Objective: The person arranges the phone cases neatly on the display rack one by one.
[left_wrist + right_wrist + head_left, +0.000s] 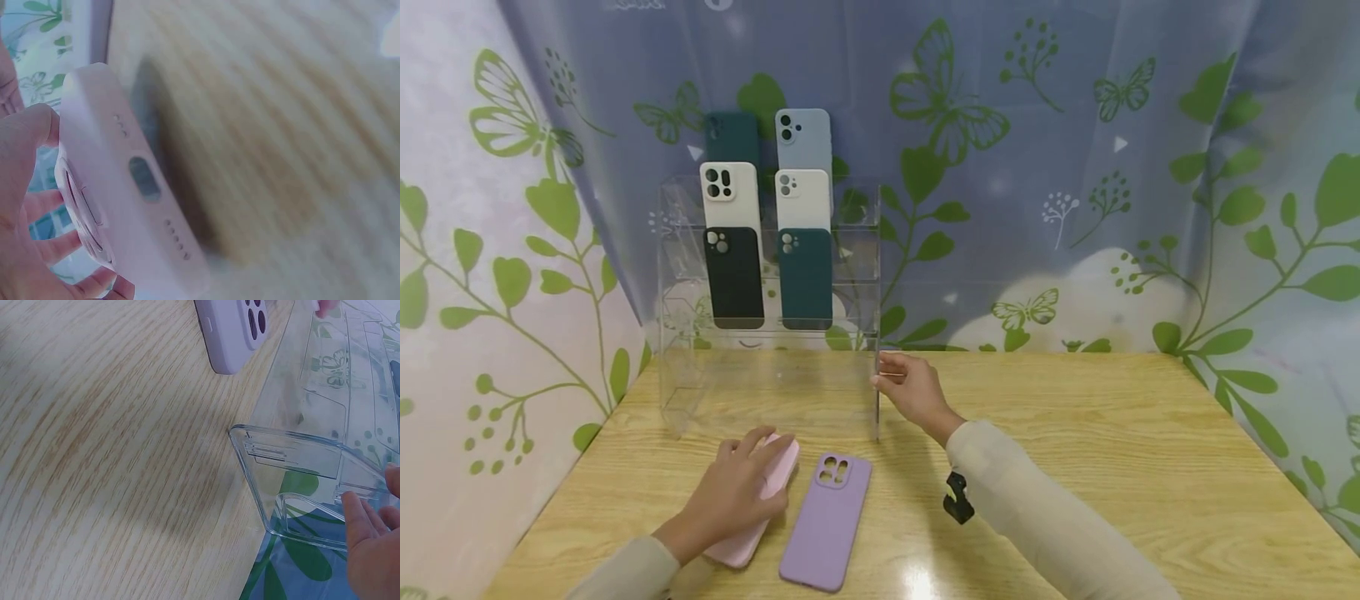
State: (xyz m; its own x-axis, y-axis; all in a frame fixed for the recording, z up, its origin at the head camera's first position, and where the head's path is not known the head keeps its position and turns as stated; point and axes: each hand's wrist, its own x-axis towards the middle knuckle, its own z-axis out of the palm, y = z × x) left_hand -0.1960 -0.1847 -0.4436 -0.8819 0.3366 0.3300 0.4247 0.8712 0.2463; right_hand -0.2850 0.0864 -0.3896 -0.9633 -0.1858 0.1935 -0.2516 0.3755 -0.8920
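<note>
My left hand (737, 483) lies over a pink phone case (747, 542) on the table, with thumb on one side and fingers spread at the camera cutout. In the left wrist view the case's bottom edge, with its charging-port opening, faces the camera. Right beside it is a purple phone case (827, 525), back up. My right hand (917, 392) has its fingertips at the right side panel of a clear acrylic display stand (877, 417). The stand's upper tiers hold several cases, including a black case (733, 283) and a dark teal case (807, 283) in front.
Behind those stand two white cases (730, 200), a light blue case (805, 137) and another dark teal case (733, 137). A leaf-and-butterfly curtain (1037, 208) hangs behind the wooden table (1075, 450). A black device (957, 500) sits at the right wrist.
</note>
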